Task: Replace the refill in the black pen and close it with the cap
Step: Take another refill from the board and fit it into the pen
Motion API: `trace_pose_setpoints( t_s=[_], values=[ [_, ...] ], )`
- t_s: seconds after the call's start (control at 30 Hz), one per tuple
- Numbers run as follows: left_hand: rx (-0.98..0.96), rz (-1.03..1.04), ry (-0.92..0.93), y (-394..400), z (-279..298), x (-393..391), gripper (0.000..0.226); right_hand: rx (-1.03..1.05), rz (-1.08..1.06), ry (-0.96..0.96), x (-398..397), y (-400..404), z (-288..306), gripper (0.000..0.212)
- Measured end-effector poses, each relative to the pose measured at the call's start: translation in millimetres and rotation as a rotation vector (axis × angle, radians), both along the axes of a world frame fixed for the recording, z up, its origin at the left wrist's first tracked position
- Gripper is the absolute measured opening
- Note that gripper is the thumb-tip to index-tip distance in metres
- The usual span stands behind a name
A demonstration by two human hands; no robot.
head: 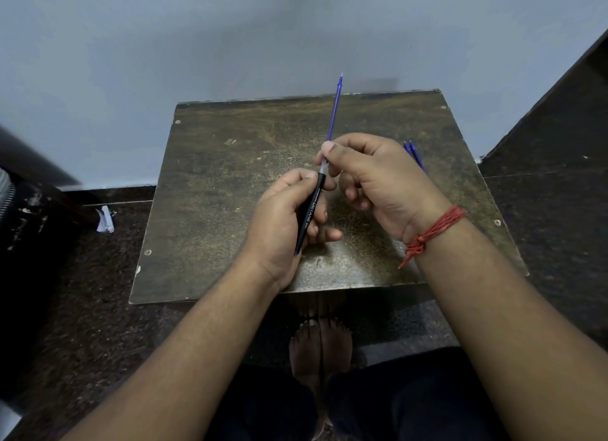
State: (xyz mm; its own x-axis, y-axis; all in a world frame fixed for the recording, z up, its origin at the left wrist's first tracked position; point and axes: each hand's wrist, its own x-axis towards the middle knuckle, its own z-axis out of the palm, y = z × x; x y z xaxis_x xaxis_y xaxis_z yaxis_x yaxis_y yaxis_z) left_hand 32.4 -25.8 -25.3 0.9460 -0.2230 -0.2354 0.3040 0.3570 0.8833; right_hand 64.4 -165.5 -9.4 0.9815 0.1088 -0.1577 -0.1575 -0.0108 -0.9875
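Two hands at work above the table (230,164): my left hand (289,220) grips the black pen (311,210), my right hand (371,177) pinches the blue refill (334,115) half-seated in it. Spare refills (415,154) lie beyond; forcing it off-axis could bend it.

Both arms are bare, with no sleeves. The left hand (283,217) wears nothing: no ring and no band. Just behind the right hand (378,184), at about 4 o'clock from it, a red thread band (434,233) goes round the wrist many times. It is tied in a knot, and a short loose end hangs from the knot. At 6 o'clock, dark trousers (411,407) cover the legs. Between them are two bare feet (320,345).
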Motion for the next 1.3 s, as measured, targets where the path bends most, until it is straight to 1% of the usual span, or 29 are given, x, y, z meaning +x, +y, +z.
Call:
trace_pose_setpoints(
  t_s=[0.3,0.4,0.47,0.57,0.67,0.87,0.93,1.0,1.1,1.3],
  values=[
    [-0.030,0.053,-0.017,0.8,-0.9,0.8,0.022,-0.039,0.055,-0.036,-0.4,-0.7,-0.5,0.009],
    [-0.031,0.055,-0.044,0.7,-0.4,1.2,0.023,-0.058,0.056,-0.070,-1.6,-2.1,-0.2,0.014],
    [-0.012,0.034,-0.069,0.6,0.2,0.7,0.023,-0.004,0.010,-0.089,-1.7,-2.0,0.7,0.018],
    [0.019,0.002,-0.101,-0.3,0.7,-1.3,0.025,0.091,-0.090,-0.134,-0.1,-2.1,3.7,0.016],
    [0.027,-0.005,-0.109,-1.2,0.7,-2.4,0.025,0.133,-0.132,-0.148,1.1,-0.5,3.6,0.016],
    [-0.045,0.034,-0.039,0.4,0.5,0.2,0.023,0.015,0.010,-0.059,-1.9,1.6,-0.5,0.018],
    [-0.056,0.036,-0.028,1.0,-0.2,0.7,0.024,0.003,-0.022,-0.064,-1.0,1.6,-1.1,0.022],
    [-0.055,0.026,-0.030,0.4,-0.8,0.4,0.024,0.032,-0.102,-0.069,1.1,0.2,-1.3,0.026],
    [-0.045,0.015,-0.037,-1.4,-0.9,-0.5,0.023,0.058,-0.139,-0.082,1.9,-1.2,-1.5,0.019],
    [-0.047,0.026,-0.024,-0.3,-0.3,0.4,0.022,-0.056,0.025,-0.059,-0.8,1.7,-0.4,0.016]
  ],
)
